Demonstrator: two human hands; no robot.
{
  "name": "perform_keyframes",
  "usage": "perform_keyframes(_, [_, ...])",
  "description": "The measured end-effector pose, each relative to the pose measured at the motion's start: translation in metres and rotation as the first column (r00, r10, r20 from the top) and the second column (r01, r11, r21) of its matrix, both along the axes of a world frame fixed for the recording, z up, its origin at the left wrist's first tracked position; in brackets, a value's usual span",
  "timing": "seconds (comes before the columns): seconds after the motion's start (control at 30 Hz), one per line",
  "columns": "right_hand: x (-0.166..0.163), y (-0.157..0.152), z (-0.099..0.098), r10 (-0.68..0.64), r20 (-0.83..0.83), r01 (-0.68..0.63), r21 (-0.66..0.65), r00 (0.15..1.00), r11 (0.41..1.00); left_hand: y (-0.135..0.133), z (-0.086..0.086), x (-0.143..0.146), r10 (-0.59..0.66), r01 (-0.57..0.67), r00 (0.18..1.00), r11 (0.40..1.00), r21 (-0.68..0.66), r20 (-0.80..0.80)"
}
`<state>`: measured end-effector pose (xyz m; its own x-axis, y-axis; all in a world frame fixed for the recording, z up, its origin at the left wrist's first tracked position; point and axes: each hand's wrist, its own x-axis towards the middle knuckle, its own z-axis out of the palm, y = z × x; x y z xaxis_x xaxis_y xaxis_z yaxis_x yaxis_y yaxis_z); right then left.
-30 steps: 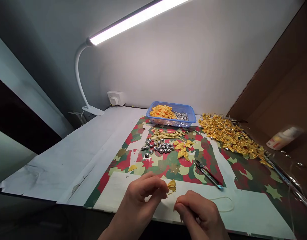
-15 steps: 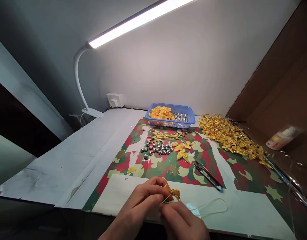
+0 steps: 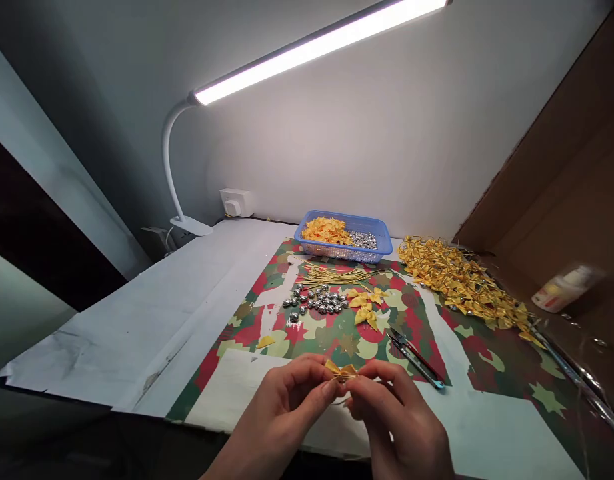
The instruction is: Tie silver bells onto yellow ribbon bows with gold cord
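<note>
A small yellow ribbon bow [image 3: 341, 370] is pinched between my two hands just above the near edge of the patterned table. My left hand [image 3: 287, 400] grips its left side with thumb and forefinger. My right hand [image 3: 397, 413] pinches its right side, fingers curled. Beyond the hands lie several silver bells [image 3: 317, 300], a few loose yellow bows [image 3: 364, 303] and a bundle of gold cords [image 3: 337, 272].
Thread snips [image 3: 414, 357] lie right of the hands. A blue basket [image 3: 381, 248] with bows and bells stands at the back, with a large heap of finished gold bows [image 3: 457, 277] to its right. A bottle [image 3: 561, 290] lies far right. A desk lamp [image 3: 187, 223] is clamped back left.
My right hand has risen from below the bow to pinch its right side. The bow is now held flat between both hands, and the loose cord loop on the table is out of sight.
</note>
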<state>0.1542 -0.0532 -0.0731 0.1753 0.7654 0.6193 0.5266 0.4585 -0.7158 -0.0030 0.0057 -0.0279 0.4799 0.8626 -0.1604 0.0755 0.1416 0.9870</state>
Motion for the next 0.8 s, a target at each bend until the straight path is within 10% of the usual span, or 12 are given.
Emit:
perform_keyframes(0.37, [0.008, 0.013, -0.005, -0.2, 0.426, 0.157, 0.133, 0.883, 0.978, -0.002, -0.006, -0.003, 0.025, -0.017, 0.995, 0.997, -0.076, 0.094])
perform_keyframes(0.8, [-0.003, 0.014, -0.015, -0.163, 0.373, 0.133, 0.106, 0.913, 0.985, -0.006, -0.013, -0.001, 0.063, -0.051, 0.992, 0.993, -0.107, 0.113])
